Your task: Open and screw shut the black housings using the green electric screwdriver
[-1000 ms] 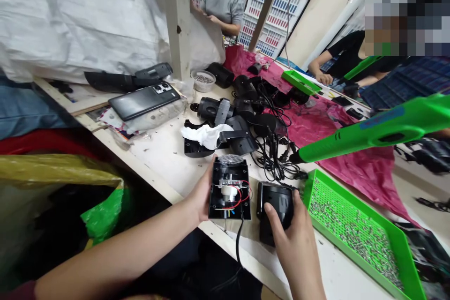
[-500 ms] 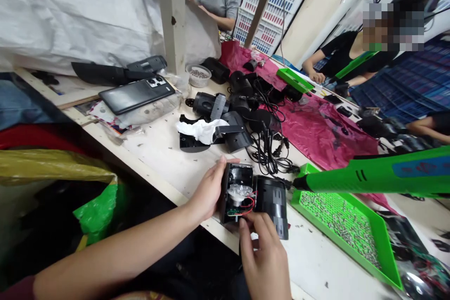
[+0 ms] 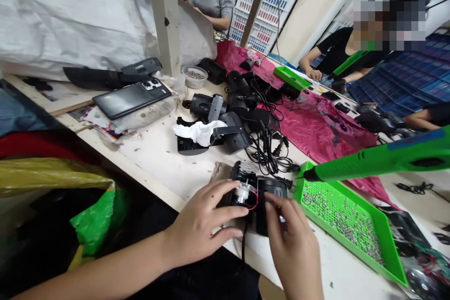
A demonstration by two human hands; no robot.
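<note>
White counter (image 3: pixel 158 161), front edge toward the wearer. Left hand (image 3: pixel 200 222): fingers apart, against the open black housing (image 3: pixel 239 178), just ahead and right, long axis pointing away. Right hand (image 3: pixel 293 239): fingertips nearly together at the second housing (image 3: pixel 271 185) alongside; grip cannot be told. Beyond: black cables (image 3: pixel 267 154).
</note>
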